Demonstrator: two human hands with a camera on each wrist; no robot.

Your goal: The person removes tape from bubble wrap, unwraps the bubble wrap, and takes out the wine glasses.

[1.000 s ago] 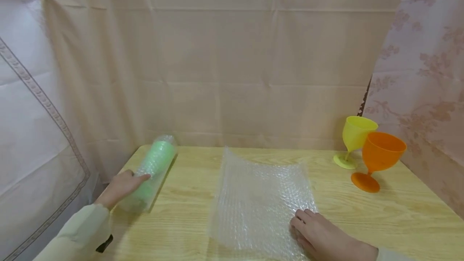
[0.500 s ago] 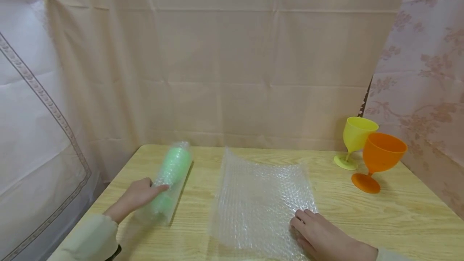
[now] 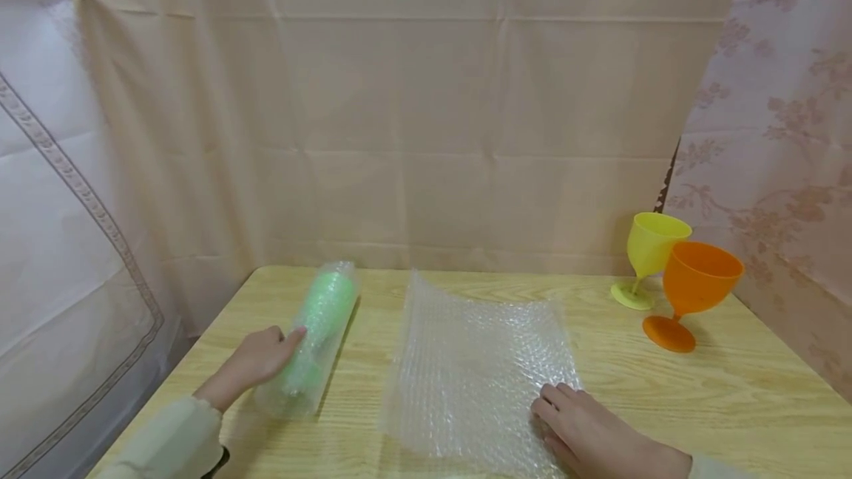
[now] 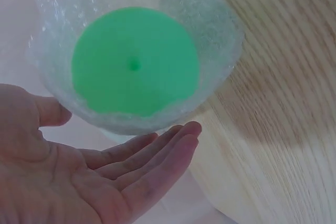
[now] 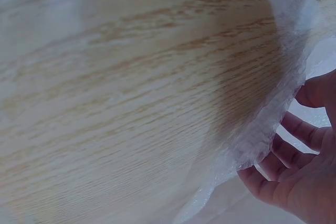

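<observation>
A green goblet lies rolled in bubble wrap on the table's left side. Its round green base shows at the near end of the roll. My left hand is at the roll's left side, thumb on the wrap; in the left wrist view its fingers are nearly straight beside the roll's edge. A flat sheet of bubble wrap lies at mid-table. My right hand rests on the sheet's right edge with slightly bent fingers, and the fingertips touch that edge in the right wrist view.
A yellow goblet and an orange goblet stand upright at the back right of the wood-grain table. Beige cloth hangs behind the table, with floral cloth on the right.
My left hand and the wrapped goblet have shifted right, towards the sheet, mostly in the first half second. The right hand and the sheet have stayed in place.
</observation>
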